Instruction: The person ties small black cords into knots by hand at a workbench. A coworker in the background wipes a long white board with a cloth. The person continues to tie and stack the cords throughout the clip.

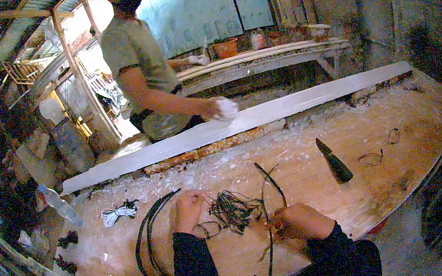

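My right hand is closed on a thin black cord, which runs roughly upright past the fingertips toward the table's near edge. My left hand has its fingertips pinched together at the left side of a tangled bundle of dark thin strands; what they hold is too small to make out. A second black strip crosses near the cord's top. Left of my left hand lie several long curved black strips. A knife with a dark, wide handle rests to the right.
Small loops of thin strand lie at the right on the wooden table. A white tied bundle, dark small bundles and a plastic bottle are leftward. Across a long white board, another person holds a white cloth-like wad.
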Tool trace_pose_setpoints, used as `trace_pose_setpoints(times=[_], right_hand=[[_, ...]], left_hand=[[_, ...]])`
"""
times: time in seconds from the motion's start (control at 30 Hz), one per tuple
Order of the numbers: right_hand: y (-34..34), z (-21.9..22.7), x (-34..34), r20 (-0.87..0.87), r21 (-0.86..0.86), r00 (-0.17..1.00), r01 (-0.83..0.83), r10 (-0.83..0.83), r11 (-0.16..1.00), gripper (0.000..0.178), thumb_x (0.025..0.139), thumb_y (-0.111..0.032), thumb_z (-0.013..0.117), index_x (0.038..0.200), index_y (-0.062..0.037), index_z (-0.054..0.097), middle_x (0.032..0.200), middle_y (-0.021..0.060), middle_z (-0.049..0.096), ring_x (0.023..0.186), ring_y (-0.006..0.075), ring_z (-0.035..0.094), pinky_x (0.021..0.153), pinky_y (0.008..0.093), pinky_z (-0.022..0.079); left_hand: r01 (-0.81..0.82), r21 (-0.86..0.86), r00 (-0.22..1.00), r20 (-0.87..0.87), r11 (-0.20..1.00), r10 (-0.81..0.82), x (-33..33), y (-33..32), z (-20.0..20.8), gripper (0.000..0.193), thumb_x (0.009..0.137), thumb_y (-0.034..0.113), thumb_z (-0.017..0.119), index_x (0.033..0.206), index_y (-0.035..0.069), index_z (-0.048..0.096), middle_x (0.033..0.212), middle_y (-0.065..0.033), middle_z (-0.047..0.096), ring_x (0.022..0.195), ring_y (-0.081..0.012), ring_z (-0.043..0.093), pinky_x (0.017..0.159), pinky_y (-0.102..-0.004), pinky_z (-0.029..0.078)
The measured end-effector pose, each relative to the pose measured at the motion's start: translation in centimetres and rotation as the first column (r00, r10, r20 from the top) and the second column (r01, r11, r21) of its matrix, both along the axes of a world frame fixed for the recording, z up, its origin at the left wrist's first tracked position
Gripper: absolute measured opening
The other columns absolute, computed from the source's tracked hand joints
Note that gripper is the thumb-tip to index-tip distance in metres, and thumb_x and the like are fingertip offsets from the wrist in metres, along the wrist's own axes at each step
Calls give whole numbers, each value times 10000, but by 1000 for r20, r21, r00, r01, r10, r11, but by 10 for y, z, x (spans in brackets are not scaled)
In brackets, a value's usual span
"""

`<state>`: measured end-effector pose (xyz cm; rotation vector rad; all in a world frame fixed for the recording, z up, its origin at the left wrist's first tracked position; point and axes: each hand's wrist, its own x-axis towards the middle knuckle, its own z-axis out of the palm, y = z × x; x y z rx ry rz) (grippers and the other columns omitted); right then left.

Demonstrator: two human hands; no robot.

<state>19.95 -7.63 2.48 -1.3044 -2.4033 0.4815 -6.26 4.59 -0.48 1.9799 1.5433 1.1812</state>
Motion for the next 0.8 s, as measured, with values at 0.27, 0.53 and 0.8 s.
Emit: trace_pose_setpoints(times=[0.27, 0.53, 0.8], right_hand=[[-4, -7, -9, 16, -69, 999, 33, -32, 997, 115, 704, -181, 542, 753, -93, 598, 768, 139, 542, 722, 329, 549, 634, 399, 443], [11, -14, -8, 62, 25, 993, 100, -101, 995, 106, 685, -164, 560, 764, -96, 578, 709, 120, 574, 724, 308, 558, 628, 398, 441], [16, -6, 0, -155, 332, 978, 182, -137, 926, 115, 681, -166, 635, 761, -104, 579, 704, 33, 609, 645, 245, 587, 632, 322, 437]], left_hand=[[83, 151, 977, 182, 985, -110, 21, -7, 13, 146, 740, 89, 600, 874, 33, 608, 871, -98, 596, 790, -209, 571, 693, -292, 446], [613, -138, 785, -13, 778, -620, 86, -65, 26, 275, 732, 180, 637, 960, 36, 581, 880, -73, 556, 707, -160, 531, 640, -265, 446], [644, -149, 763, 55, 750, -644, 87, -64, 20, 249, 734, 202, 628, 899, 21, 579, 771, -73, 581, 693, -181, 560, 646, -286, 449]])
